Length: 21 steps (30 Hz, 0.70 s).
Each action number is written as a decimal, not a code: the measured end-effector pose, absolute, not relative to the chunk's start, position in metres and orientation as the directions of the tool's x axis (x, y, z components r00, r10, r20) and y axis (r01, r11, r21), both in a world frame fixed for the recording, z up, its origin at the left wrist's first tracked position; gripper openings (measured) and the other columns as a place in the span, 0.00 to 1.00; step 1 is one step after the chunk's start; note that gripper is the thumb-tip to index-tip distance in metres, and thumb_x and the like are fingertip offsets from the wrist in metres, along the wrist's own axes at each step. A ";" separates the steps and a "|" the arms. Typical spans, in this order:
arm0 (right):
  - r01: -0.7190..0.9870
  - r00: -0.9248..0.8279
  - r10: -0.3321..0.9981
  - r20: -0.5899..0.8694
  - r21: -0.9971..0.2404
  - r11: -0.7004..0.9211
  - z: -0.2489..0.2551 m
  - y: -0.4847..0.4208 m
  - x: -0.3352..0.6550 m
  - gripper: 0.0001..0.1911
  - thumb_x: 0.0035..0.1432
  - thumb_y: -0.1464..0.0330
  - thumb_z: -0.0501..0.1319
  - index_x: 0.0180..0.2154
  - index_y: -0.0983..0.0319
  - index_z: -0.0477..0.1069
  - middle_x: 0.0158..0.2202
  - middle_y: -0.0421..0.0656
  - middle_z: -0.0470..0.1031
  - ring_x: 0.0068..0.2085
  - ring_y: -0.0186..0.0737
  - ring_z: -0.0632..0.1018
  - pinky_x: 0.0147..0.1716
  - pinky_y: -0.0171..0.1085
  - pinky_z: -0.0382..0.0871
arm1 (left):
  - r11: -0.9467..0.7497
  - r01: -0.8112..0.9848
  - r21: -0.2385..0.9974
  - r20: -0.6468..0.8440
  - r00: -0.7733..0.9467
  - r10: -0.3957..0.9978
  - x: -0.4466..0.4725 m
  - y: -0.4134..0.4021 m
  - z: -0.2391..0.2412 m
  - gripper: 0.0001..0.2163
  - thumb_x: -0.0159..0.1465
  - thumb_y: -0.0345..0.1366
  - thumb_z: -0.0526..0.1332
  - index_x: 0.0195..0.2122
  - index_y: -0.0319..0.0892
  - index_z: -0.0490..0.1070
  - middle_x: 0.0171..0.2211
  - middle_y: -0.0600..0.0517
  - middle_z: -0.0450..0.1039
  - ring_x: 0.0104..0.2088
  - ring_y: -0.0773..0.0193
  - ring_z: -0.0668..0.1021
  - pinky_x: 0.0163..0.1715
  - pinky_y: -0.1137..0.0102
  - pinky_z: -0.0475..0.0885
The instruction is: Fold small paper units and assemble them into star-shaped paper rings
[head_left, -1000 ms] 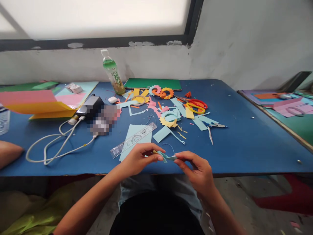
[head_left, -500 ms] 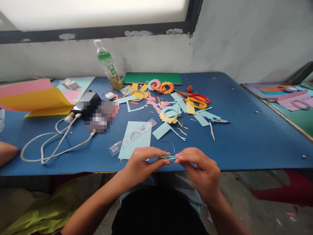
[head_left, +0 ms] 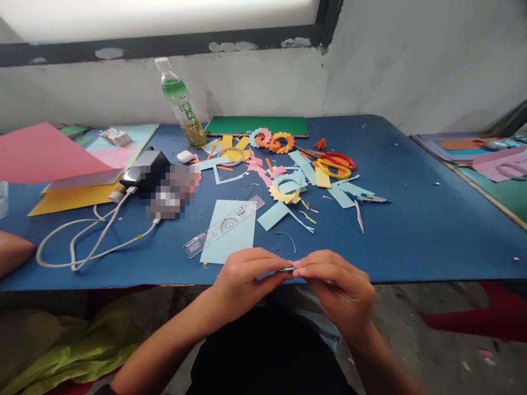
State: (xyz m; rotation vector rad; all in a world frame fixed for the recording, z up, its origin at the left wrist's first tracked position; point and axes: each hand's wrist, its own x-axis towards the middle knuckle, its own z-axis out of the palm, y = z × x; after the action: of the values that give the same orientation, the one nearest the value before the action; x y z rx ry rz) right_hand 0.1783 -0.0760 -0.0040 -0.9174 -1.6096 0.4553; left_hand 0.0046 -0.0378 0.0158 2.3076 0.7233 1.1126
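Observation:
Between my two hands is a small folded piece of light blue paper, mostly hidden by fingers. My left hand pinches its left end, and my right hand pinches the right end; the fingertips nearly meet. Both hands are at the table's front edge. Just beyond them lie a light blue sheet with a clear ruler across it, a blue paper strip and a thin curled offcut. Farther back sits a partial ring of folded yellow and blue paper.
Red and yellow scissors and a compass lie right of the paper scraps. A tea bottle leans at the back. On the left are a black charger, a white cable, and a lifted pink sheet beside another person's arm.
My fingertips have come closer together, and the folded paper looks flatter and more covered. At left, the yellow sheet has dropped while the pink one stays raised.

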 end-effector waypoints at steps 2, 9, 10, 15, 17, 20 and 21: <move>0.348 0.026 0.758 0.652 -0.717 0.604 -0.007 -0.077 0.177 0.16 0.52 0.80 0.62 0.37 0.53 0.73 0.33 0.38 0.78 0.34 0.37 0.78 0.35 0.37 0.72 | -0.753 0.292 0.590 0.571 0.508 0.645 0.005 -0.040 0.015 0.04 0.60 0.29 0.61 0.35 0.39 0.75 0.28 0.49 0.78 0.27 0.67 0.79 0.27 0.75 0.74; 0.203 0.068 0.927 0.369 -0.915 0.349 -0.021 -0.095 0.167 0.14 0.59 0.67 0.58 0.48 0.54 0.69 0.40 0.42 0.76 0.35 0.38 0.78 0.34 0.36 0.74 | -0.790 0.509 0.341 0.751 0.359 0.555 0.012 -0.055 0.000 0.13 0.58 0.24 0.62 0.45 0.40 0.70 0.35 0.48 0.78 0.33 0.65 0.79 0.34 0.73 0.75; 0.179 0.052 0.934 0.353 -0.923 0.339 -0.022 -0.097 0.166 0.16 0.59 0.66 0.59 0.50 0.53 0.68 0.42 0.43 0.76 0.36 0.38 0.78 0.35 0.36 0.75 | -0.792 0.522 0.316 0.748 0.376 0.546 0.013 -0.058 -0.001 0.15 0.58 0.25 0.61 0.47 0.39 0.69 0.38 0.47 0.77 0.36 0.64 0.79 0.36 0.72 0.76; 0.159 0.077 0.922 0.380 -0.917 0.365 -0.022 -0.096 0.164 0.19 0.55 0.67 0.63 0.50 0.51 0.69 0.43 0.42 0.75 0.37 0.37 0.77 0.38 0.36 0.75 | -0.757 0.525 0.390 0.639 0.438 0.632 0.016 -0.071 0.010 0.19 0.60 0.28 0.58 0.54 0.39 0.64 0.43 0.41 0.74 0.42 0.60 0.77 0.40 0.69 0.76; 0.125 0.089 0.932 0.353 -0.932 0.341 -0.020 -0.095 0.163 0.18 0.54 0.66 0.64 0.48 0.52 0.71 0.41 0.42 0.75 0.36 0.37 0.77 0.35 0.34 0.75 | -0.753 0.499 0.429 0.595 0.471 0.651 0.014 -0.073 0.017 0.20 0.60 0.27 0.56 0.54 0.40 0.64 0.42 0.42 0.73 0.42 0.60 0.77 0.40 0.68 0.75; 0.081 0.125 0.951 0.282 -0.958 0.274 -0.015 -0.092 0.162 0.17 0.52 0.64 0.66 0.45 0.54 0.73 0.38 0.42 0.75 0.33 0.36 0.76 0.29 0.31 0.74 | -0.776 0.501 0.383 0.604 0.500 0.620 0.012 -0.073 0.021 0.19 0.60 0.27 0.55 0.53 0.39 0.65 0.40 0.42 0.72 0.40 0.59 0.75 0.39 0.65 0.75; 0.078 0.133 0.957 0.259 -0.965 0.250 -0.013 -0.091 0.162 0.15 0.52 0.63 0.65 0.43 0.54 0.74 0.36 0.41 0.75 0.31 0.35 0.76 0.27 0.30 0.73 | -0.781 0.507 0.365 0.619 0.494 0.611 0.011 -0.073 0.022 0.18 0.59 0.27 0.56 0.52 0.39 0.66 0.40 0.43 0.71 0.40 0.59 0.75 0.40 0.64 0.74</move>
State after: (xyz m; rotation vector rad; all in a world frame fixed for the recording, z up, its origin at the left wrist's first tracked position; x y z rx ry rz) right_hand 0.1619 -0.0914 -0.0131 -1.1239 -1.2588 0.8868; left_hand 0.0110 -0.0726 0.0216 2.5970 0.9773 1.1584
